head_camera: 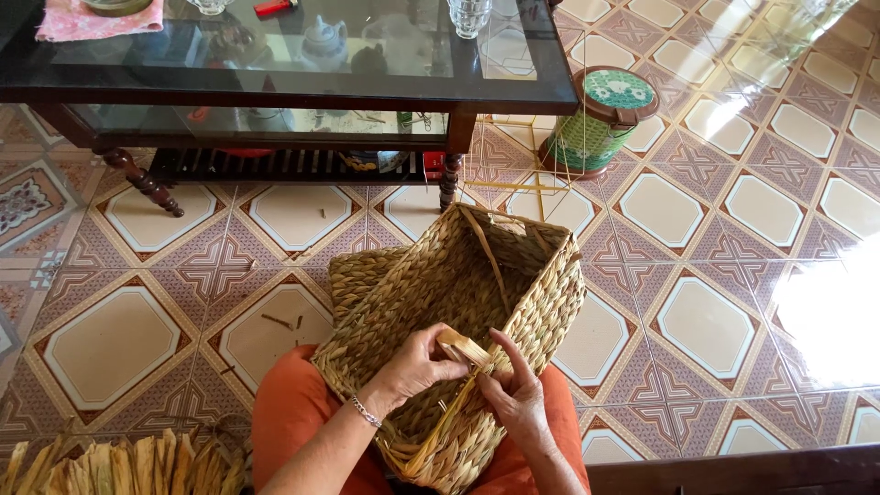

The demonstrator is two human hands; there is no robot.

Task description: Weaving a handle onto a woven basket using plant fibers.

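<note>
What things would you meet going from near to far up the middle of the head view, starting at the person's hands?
Left hand and right hand on a straw strand → woven basket → tiled floor → glass-topped table → drinking glass.

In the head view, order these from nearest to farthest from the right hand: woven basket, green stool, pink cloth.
From the right hand:
1. Woven basket, touching it, on the lap.
2. Green stool, on the floor, upper right.
3. Pink cloth, on the glass table, far upper left.
</note>
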